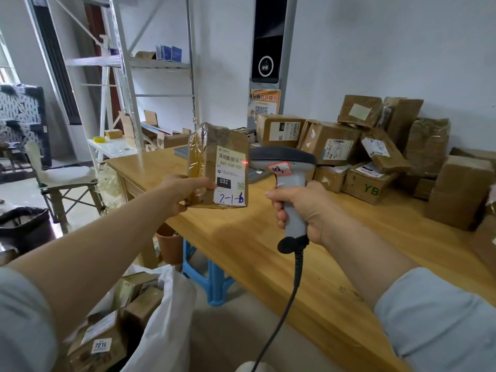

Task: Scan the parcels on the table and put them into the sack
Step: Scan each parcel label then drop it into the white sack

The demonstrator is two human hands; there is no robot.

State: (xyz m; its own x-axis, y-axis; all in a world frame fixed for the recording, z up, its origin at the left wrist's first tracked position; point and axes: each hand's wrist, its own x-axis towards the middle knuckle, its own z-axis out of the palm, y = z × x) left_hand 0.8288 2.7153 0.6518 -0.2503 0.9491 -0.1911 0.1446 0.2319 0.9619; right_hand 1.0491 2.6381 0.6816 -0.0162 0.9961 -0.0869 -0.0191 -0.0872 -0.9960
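Left hand [185, 190] holds parcel [218, 166] beside scanner [284, 167] in right hand [300, 208]

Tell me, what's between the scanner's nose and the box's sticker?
Nothing solid: in the head view, only air separates the grey handheld barcode scanner from the taped brown cardboard parcel. A red light spot glows on its white label's edge.

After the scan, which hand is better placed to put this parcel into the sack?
Left. The left hand already grips the parcel, and the white sack stands open below the left arm. The right hand is occupied with the scanner, on the table side.
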